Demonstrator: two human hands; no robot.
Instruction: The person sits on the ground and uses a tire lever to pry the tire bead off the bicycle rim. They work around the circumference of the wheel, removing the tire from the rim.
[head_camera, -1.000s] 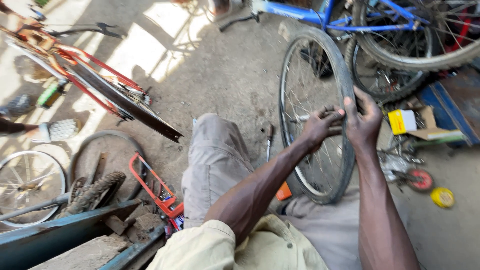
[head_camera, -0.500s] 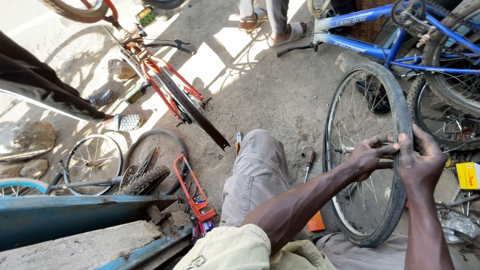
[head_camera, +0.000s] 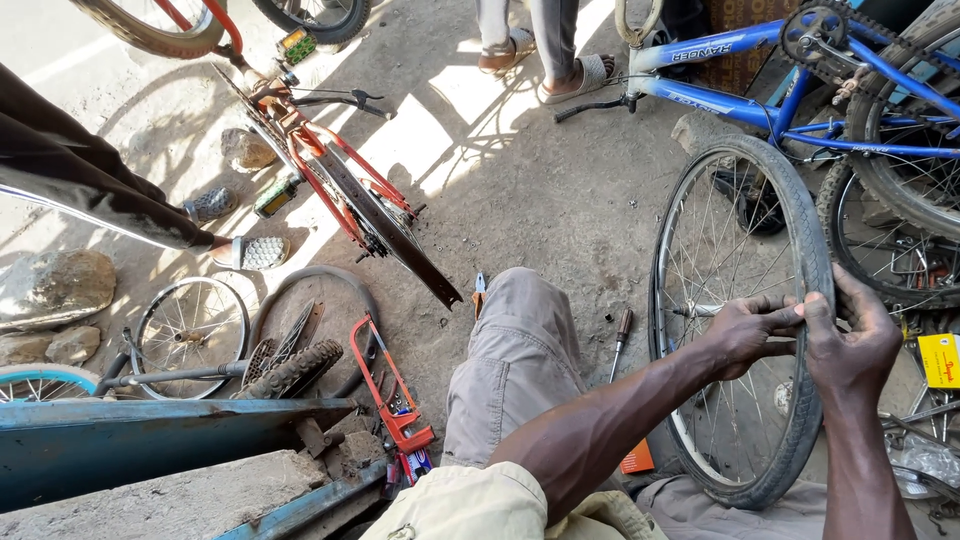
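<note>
A spoked bicycle wheel (head_camera: 720, 250) with a grey tyre (head_camera: 800, 210) stands upright on the dirt in front of me, beside my knee. My left hand (head_camera: 745, 328) pinches the tyre's inner edge at the right side of the rim, fingers over the spokes. My right hand (head_camera: 858, 340) wraps the tyre's outer tread just beside it, thumbs nearly touching. Both hands press on the same short stretch of tyre.
A screwdriver (head_camera: 620, 335) lies by my knee. A red bicycle frame (head_camera: 340, 190) lies to the left, with loose wheels (head_camera: 190, 325), tyres and a red tool (head_camera: 395, 400). A blue bicycle (head_camera: 760, 90) stands behind. Other people's sandalled feet (head_camera: 545, 60) are close by.
The view has swung further left and down, so the wheel and my hands sit more to the right. Both hands keep their grip on the same part of the tyre.
</note>
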